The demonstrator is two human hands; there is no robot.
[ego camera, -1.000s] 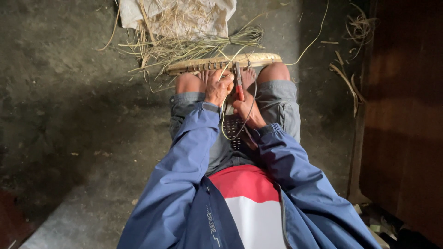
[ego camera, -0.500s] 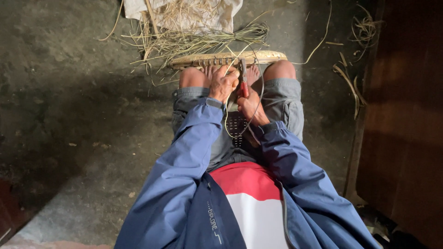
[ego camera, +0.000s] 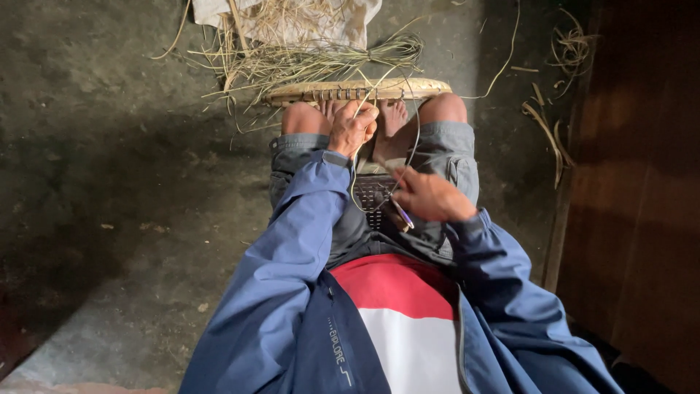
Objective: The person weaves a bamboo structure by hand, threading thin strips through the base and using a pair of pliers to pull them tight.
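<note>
Left hand (ego camera: 352, 129) clenched on woven basket rim (ego camera: 357, 90), pinning work between knees. Right hand (ego camera: 430, 195) drawn back over lap, gripping thin strip (ego camera: 414, 138) plus small dark-handled tool (ego camera: 400, 214). Best done: keep strip taut, pull straight, hold rim steady so binding seats tight. Loose straw bundle (ego camera: 313, 62) and pale cloth (ego camera: 292, 18) just beyond basket; stray strips (ego camera: 547, 131) near dark wooden wall (ego camera: 642, 182). Loop of strip slack over shorts, possible snag.
</note>
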